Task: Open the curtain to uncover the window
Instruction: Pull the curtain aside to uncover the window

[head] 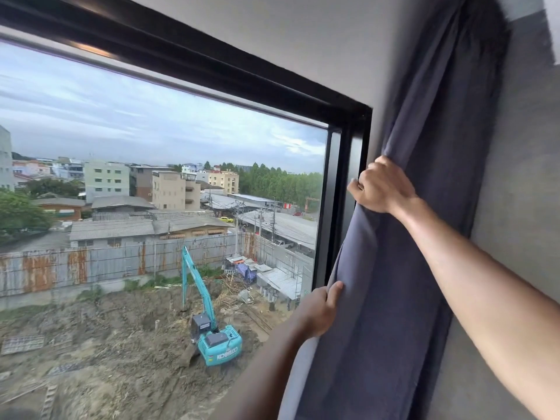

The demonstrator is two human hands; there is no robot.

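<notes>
A dark blue-grey curtain (424, 192) hangs bunched in folds at the right side of the window (151, 147), over the wall beside the black frame (348, 177). My right hand (381, 186) is clenched on the curtain's leading edge at about mid-height. My left hand (321, 310) grips the same edge lower down, in front of the frame's right post. The glass is almost fully uncovered and shows sky, buildings and a building site with a teal excavator.
A grey wall (521, 177) rises right of the curtain. A pale ceiling (303, 34) runs above the black window frame. My two bare forearms reach in from the lower right and the bottom middle.
</notes>
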